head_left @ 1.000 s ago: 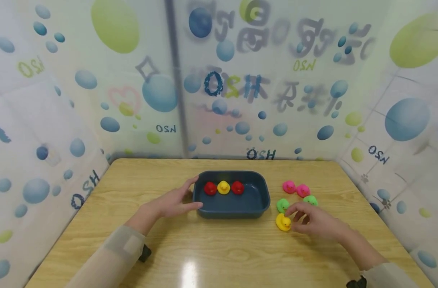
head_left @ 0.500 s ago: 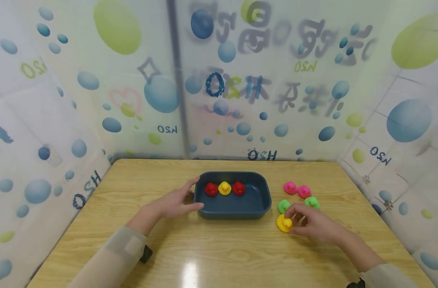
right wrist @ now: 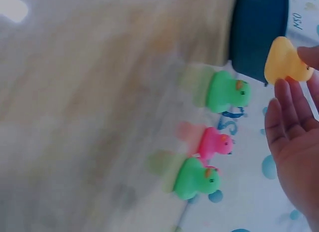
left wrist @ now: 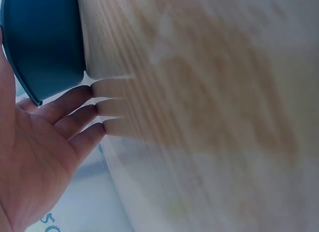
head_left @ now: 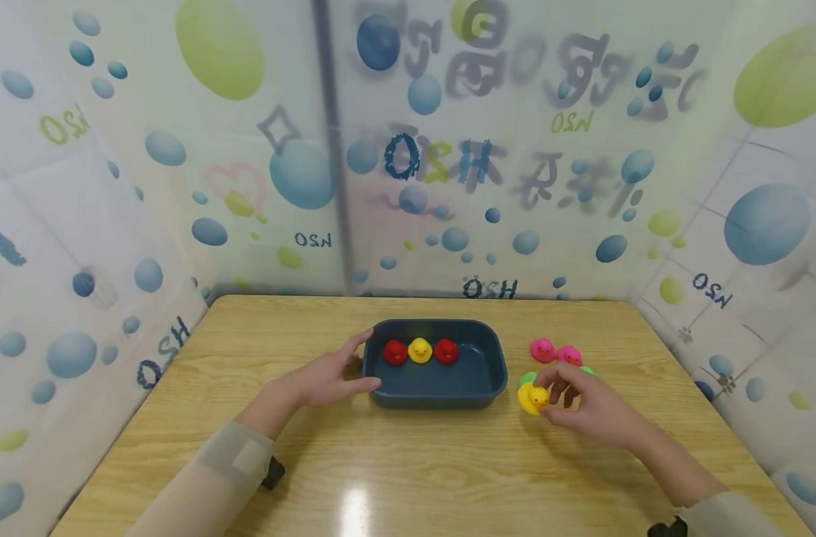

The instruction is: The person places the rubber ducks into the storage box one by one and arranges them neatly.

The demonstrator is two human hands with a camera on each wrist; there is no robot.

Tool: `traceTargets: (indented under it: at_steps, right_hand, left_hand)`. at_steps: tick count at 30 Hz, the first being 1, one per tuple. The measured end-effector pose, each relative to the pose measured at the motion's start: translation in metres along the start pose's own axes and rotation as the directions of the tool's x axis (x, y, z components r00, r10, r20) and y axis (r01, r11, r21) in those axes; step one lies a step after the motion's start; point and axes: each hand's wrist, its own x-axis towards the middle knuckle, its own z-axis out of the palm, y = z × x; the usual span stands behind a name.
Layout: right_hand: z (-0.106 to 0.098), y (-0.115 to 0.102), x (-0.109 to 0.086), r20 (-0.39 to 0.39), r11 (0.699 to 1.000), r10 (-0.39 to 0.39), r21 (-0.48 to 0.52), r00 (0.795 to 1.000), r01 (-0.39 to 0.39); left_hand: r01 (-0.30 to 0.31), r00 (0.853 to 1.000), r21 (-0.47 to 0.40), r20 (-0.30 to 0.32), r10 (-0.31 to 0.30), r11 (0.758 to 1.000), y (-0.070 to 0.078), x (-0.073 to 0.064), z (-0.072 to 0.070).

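Observation:
My right hand (head_left: 592, 406) pinches a yellow rubber duck (head_left: 532, 400) between thumb and fingertips, to the right of a dark blue tray (head_left: 435, 401). In the right wrist view this yellow duck (right wrist: 281, 62) is raised off the table. My left hand (head_left: 322, 379) touches the tray's left end, thumb at the near corner and index finger at the far one. The left wrist view shows its other fingers (left wrist: 75, 112) extended to the tabletop. Inside the tray, a yellow duck (head_left: 419, 350) sits between two red ducks (head_left: 394, 353), in a row toward the back.
Two pink ducks (head_left: 543, 350) stand on the wooden table (head_left: 408, 470) right of the tray. Two green ducks (head_left: 527, 378) are nearer, partly hidden by the right hand and its duck. Patterned curtains (head_left: 408, 224) enclose the table's back and sides.
My right hand has closed its fingertips on the yellow duck and lifted it from the table, up toward the green ducks. The left hand stays at the tray's end.

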Motion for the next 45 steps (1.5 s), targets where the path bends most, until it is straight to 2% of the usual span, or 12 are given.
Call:
traceTargets:
  at_steps: [4, 7, 14, 18, 23, 25, 30, 37, 41, 45]
  right_hand:
    - [-0.006, -0.010, 0.010, -0.072, 0.998, -0.054, -0.018, 0.996, 0.053]
    - [-0.013, -0.021, 0.024, -0.091, 0.999, -0.054, -0.010, 0.994, 0.053]
    - [-0.018, -0.043, 0.068, -0.118, 0.998, 0.039, -0.049, 0.992, -0.045]
    - [-0.008, -0.038, 0.088, -0.111, 0.996, 0.054, -0.070, 0.992, -0.062]
    - [0.012, -0.021, 0.110, -0.092, 0.995, 0.048, -0.087, 0.995, -0.056]
    - [0.022, -0.015, 0.116, -0.100, 0.990, 0.054, -0.122, 0.993, -0.066]
    - [0.041, -0.007, 0.125, -0.124, 0.979, 0.080, -0.175, 0.989, -0.101]
    - [0.054, 0.001, 0.131, -0.091, 0.962, 0.150, -0.217, 0.985, -0.166]
    - [0.059, 0.002, 0.133, -0.059, 0.937, 0.195, -0.282, 0.979, -0.204]
    - [0.060, -0.002, 0.133, -0.034, 0.912, 0.205, -0.357, 0.978, -0.203]
  left_hand:
    - [-0.004, 1.000, 0.007, -0.003, 0.004, 1.000, 0.002, 0.001, -0.002]
    - [-0.010, 1.000, 0.022, -0.012, 0.010, 1.000, 0.005, 0.004, -0.005]
    - [-0.031, 0.999, 0.048, -0.032, 0.032, 0.998, 0.010, 0.009, -0.018]
    - [-0.031, 0.999, 0.045, -0.019, 0.032, 0.998, 0.009, 0.008, -0.017]
    - [-0.012, 1.000, 0.042, -0.021, 0.013, 0.999, 0.006, 0.005, -0.015]
    - [-0.004, 1.000, 0.037, -0.025, 0.005, 0.999, 0.005, 0.003, -0.013]
    - [0.002, 1.000, 0.025, -0.020, -0.001, 1.000, 0.004, 0.000, -0.009]
    - [0.000, 1.000, 0.023, -0.025, 0.001, 1.000, 0.002, -0.001, -0.004]
    - [0.001, 0.999, 0.012, -0.034, 0.000, 1.000, 0.000, -0.001, 0.000]
    - [0.009, 0.999, 0.004, -0.039, -0.009, 1.000, 0.000, -0.002, 0.004]
